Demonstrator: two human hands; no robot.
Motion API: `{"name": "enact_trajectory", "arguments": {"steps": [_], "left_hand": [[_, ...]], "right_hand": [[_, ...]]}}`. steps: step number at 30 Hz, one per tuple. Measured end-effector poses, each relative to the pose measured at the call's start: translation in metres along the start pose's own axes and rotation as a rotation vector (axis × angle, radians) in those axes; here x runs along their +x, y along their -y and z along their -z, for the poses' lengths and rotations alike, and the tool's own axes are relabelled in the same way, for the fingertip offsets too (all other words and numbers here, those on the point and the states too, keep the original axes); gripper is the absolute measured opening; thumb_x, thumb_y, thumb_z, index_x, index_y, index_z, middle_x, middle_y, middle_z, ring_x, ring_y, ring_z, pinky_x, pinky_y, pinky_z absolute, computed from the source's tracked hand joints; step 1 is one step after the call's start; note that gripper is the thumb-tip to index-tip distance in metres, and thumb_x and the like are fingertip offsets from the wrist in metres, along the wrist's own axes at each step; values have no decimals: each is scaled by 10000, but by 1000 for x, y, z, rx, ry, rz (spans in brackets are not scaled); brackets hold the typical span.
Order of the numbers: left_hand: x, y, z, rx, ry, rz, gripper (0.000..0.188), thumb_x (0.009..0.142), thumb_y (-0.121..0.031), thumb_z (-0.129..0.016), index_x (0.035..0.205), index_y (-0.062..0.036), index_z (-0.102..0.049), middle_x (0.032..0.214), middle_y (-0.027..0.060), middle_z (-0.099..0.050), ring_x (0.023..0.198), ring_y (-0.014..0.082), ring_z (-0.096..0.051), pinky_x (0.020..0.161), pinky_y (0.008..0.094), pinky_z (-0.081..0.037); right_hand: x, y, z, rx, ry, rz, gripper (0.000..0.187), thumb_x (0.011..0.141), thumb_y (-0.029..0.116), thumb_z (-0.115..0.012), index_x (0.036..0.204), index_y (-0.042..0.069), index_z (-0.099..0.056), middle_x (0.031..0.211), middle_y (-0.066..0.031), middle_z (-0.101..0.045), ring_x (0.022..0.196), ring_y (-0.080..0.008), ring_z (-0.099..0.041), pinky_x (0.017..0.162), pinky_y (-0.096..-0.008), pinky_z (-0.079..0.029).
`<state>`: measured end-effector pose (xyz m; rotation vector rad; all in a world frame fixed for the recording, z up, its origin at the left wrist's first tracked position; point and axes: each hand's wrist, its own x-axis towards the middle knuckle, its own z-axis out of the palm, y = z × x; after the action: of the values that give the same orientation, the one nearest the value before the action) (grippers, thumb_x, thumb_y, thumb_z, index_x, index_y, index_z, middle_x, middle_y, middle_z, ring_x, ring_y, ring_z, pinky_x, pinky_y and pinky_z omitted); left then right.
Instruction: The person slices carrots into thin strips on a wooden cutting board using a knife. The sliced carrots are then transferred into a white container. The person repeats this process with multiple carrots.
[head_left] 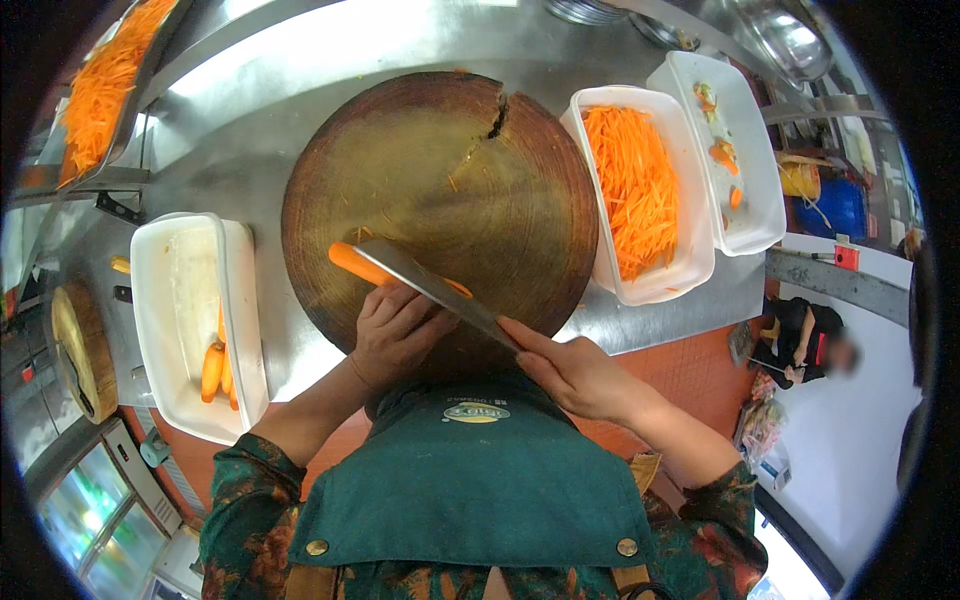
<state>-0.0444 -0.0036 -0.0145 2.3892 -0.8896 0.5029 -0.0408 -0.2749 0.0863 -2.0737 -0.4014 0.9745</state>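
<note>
A peeled carrot (352,262) lies on a thick round wooden chopping block (400,150), near its front left part. My left hand (398,330) is closed over the carrot, fingers curled beside the blade. In my right hand (570,375) is a broad cleaver (432,285), its blade slanting across the carrot from upper left to lower right. A bit of orange carrot (458,288) shows on the blade's right side. The blade hides part of the carrot, and its lower edge cannot be seen. Small carrot shreds (453,184) are scattered over the block.
Right of the block stands a white tub (702,250) of shredded carrot, beside another tub (765,190) with scraps. At left, a white tub (165,330) contains several whole carrots (213,370). More shreds (110,90) fill a tray at upper left. A person (805,335) sits far right.
</note>
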Motion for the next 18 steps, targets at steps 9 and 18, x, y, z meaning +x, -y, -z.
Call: {"name": "enact_trajectory", "arguments": {"steps": [9,18], "left_hand": [[1,-1,0,-12,-54,17,236,761,-162,-779,994,-146,-746,1089,25,-692,1035,238,-660,906,398,-523],[2,-1,5,-20,-3,4,219,772,-140,-747,990,-132,-747,1084,35,-701,1042,248,-662,922,405,-520]], "right_hand": [[-23,25,15,9,58,-43,495,1051,288,-476,1486,58,-425,940,-308,-645,829,-466,-654,752,-487,-511],[-32,30,15,12,68,-57,500,1040,301,-496,1464,43,-445,934,-320,-660,797,-485,-657,727,-522,-518]]}}
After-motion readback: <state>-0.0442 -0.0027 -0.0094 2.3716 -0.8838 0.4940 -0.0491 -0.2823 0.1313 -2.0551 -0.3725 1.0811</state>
